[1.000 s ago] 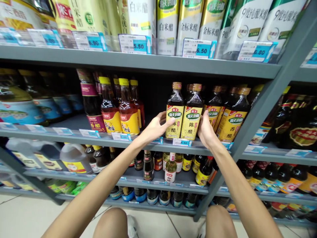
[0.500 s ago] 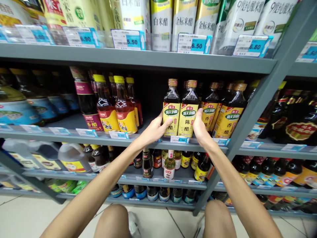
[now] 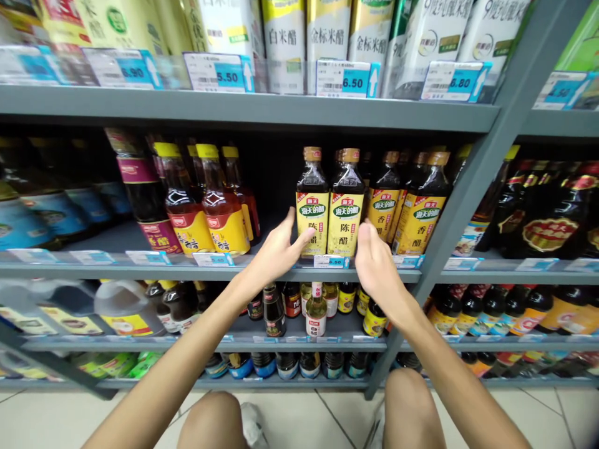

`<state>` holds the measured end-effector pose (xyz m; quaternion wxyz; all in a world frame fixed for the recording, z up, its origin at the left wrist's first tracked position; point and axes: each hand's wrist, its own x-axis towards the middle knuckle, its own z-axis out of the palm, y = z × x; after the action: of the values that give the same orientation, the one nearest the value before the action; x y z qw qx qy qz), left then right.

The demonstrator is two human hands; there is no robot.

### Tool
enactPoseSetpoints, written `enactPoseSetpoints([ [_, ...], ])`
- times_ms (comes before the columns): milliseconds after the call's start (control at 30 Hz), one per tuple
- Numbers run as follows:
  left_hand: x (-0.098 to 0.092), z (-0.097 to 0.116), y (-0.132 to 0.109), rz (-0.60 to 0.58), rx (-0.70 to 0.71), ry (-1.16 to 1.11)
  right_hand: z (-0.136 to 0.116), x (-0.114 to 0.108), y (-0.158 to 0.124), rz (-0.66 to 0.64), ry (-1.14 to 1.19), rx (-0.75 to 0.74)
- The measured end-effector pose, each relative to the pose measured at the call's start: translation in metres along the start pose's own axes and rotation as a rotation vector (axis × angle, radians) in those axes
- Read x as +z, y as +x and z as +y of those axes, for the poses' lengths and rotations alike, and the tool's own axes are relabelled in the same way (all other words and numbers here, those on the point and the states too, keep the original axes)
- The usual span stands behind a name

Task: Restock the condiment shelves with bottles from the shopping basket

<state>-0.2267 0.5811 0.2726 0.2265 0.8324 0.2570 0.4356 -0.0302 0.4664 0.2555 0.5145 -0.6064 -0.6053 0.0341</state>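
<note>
hands (image 3: 277, 254) (image 3: 378, 269) lower, seemingly off vinegar bottles (image 3: 312, 215) (image 3: 345, 215)

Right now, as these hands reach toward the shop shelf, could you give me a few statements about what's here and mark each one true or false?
1. The left hand is wrapped around a bottle, lifting it. False: it is open, its fingertips at the yellow label of a dark vinegar bottle with a tan cap.
2. A second dark vinegar bottle with a tan cap stands upright beside that one. True.
3. The right hand is open, nearest the lower right of that second bottle. True.
4. Reddish bottles with yellow caps stand to the right of the hands. False: those reddish bottles with yellow caps stand to their left, on the same grey metal shelf.
</note>
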Motion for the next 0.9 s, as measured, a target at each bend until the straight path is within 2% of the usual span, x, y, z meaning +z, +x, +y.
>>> enactPoseSetpoints([
  [33, 0.0, 0.001, -0.01, 0.078, 0.013, 0.06, -0.002, -0.005, -0.023, 0.085, -0.009, 0.035],
  [100, 0.002, -0.002, -0.04, 0.272, 0.052, 0.138, 0.007, -0.014, -0.08, 0.158, -0.013, 0.011],
  [167, 0.01, -0.016, -0.08, 0.421, 0.131, 0.158, 0.038, -0.018, -0.151, 0.183, -0.052, -0.004],
  [200, 0.017, -0.026, -0.101, 0.446, 0.222, 0.151, 0.06, -0.018, -0.19, 0.176, -0.116, 0.023],
  [267, 0.037, -0.049, -0.141, 0.249, 0.39, 0.104, 0.108, -0.014, -0.272, 0.114, -0.283, 0.206],
  [333, 0.065, -0.069, -0.17, -0.133, 0.431, 0.067, 0.147, -0.008, -0.349, 0.073, -0.387, 0.384],
  [367, 0.082, -0.075, -0.179, -0.337, 0.413, 0.059, 0.158, -0.005, -0.381, 0.073, -0.417, 0.436],
  [433, 0.117, -0.082, -0.187, -0.717, 0.343, 0.045, 0.162, 0.002, -0.425, 0.04, -0.408, 0.587],
  [500, 0.153, -0.083, -0.186, -0.997, 0.29, 0.015, 0.147, 0.007, -0.439, 0.026, -0.386, 0.7],
  [567, 0.189, -0.084, -0.182, -1.151, 0.28, -0.029, 0.126, 0.009, -0.431, 0.042, -0.381, 0.765],
  [667, 0.239, -0.09, -0.18, -1.25, 0.311, -0.092, 0.101, 0.001, -0.411, 0.063, -0.377, 0.826],
  [733, 0.265, -0.095, -0.183, -1.301, 0.317, -0.144, 0.088, -0.009, -0.411, 0.041, -0.373, 0.856],
  [833, 0.291, -0.101, -0.189, -1.409, 0.303, -0.214, 0.066, -0.028, -0.431, 0.063, -0.42, 0.953],
  [900, 0.305, -0.104, -0.188, -1.473, 0.28, -0.244, 0.047, -0.043, -0.452, 0.175, -0.509, 1.035],
])
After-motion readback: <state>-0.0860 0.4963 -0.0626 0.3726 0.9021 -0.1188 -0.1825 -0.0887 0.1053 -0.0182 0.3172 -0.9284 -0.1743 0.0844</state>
